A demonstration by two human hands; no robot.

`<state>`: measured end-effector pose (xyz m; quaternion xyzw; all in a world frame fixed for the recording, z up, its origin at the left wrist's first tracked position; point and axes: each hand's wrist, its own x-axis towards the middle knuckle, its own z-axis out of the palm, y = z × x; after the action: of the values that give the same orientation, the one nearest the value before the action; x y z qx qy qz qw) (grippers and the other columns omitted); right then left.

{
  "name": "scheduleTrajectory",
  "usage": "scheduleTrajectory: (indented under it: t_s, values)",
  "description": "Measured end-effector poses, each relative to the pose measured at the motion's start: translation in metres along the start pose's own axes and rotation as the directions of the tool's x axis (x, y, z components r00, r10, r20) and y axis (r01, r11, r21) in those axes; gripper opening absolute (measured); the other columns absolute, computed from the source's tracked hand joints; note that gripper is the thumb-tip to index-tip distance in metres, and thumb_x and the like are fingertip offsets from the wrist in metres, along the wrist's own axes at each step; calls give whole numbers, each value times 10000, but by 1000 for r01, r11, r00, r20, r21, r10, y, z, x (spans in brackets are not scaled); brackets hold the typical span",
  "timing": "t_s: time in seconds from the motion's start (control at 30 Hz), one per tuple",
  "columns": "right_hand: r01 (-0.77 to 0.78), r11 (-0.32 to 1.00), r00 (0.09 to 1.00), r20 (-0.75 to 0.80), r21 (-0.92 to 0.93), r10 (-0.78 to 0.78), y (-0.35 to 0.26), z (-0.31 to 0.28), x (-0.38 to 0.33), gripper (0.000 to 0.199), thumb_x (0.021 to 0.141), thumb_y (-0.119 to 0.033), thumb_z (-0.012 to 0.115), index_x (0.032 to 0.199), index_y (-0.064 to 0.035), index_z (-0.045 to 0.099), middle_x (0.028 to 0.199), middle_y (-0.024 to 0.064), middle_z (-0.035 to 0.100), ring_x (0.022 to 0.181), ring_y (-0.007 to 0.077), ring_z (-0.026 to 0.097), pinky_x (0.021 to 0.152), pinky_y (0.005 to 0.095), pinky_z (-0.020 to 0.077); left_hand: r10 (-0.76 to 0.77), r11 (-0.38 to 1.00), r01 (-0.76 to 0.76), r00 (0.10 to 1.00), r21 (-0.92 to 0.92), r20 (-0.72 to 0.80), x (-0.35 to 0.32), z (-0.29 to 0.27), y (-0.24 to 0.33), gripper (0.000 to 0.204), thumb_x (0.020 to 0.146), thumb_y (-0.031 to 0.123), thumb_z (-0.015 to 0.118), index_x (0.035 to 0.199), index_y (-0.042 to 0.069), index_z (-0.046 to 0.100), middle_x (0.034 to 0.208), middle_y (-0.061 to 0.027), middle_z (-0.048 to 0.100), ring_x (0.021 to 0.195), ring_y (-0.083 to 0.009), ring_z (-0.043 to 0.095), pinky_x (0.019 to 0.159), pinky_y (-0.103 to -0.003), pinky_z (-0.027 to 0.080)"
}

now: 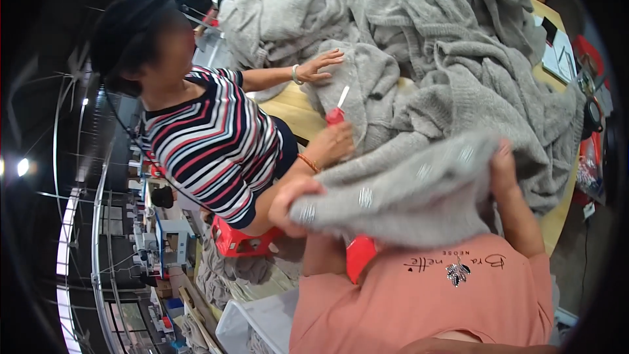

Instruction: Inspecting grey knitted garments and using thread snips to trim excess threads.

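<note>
A light grey knitted garment (419, 200) with several shiny silvery patches is stretched out in front of my chest, blurred by motion. At its left end, my left hand (293, 202) grips the edge with fingers curled round it. The opposite end is held by my right hand (503, 169), its fingers partly hidden behind the cloth. Beyond it, a large heap of grey knitwear (419, 26) covers most of the table.
At left, a co-worker in a striped top (209, 137) holds a red-handled tool with a white tip (337, 110), the other hand flat on the knitwear. A wooden table edge (288, 111) shows beside them. Near me are a red stool (242, 239) and a white bin (252, 324).
</note>
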<state>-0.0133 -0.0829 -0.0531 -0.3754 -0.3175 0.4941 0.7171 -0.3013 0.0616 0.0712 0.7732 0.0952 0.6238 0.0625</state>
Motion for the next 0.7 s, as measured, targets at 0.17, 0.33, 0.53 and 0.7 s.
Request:
scheduleTrajectory:
  t_s: [0.17, 0.33, 0.53, 0.7]
  values:
    - [47, 762, 885, -326, -646, -332, 2, -26, 28, 402, 898, -273, 380, 1208, -20, 428, 1178, 97, 498, 1014, 194, 515, 882, 319, 403, -230, 887, 211, 973, 411, -5, -59, 1, -49, 145, 816, 31, 490, 939, -17, 548, 858, -132, 573, 728, -239, 559, 671, -340, 470]
    - [336, 892, 767, -462, -301, -445, -7, 55, 63, 317, 760, 50, 400, 1028, 9, 565, 944, 51, 601, 870, 104, 552, 779, 238, 424, -556, 831, 554, 826, -48, -98, -73, 6, -109, 221, 808, -74, 430, 979, -20, 559, 855, -131, 592, 769, -206, 567, 712, -306, 480]
    - [211, 602, 779, -240, -771, -580, -15, 76, 27, 288, 662, -145, 510, 887, 19, 587, 747, 30, 561, 656, 117, 490, 604, 231, 391, -529, 834, 541, 730, 106, 433, -76, 29, -73, 365, 681, 36, 602, 1029, -39, 523, 1031, -188, 539, 960, -343, 515, 860, -396, 406]
    - [563, 73, 805, 526, -823, -273, -18, 112, 26, 298, 513, -245, 686, 629, -45, 497, 522, 65, 429, 448, 234, 414, 420, 347, 299, -74, 800, 449, 731, -397, 678, -55, 65, -32, 794, 572, 242, 759, 1205, -33, 365, 1189, -206, 443, 1099, -359, 438, 913, -416, 357]
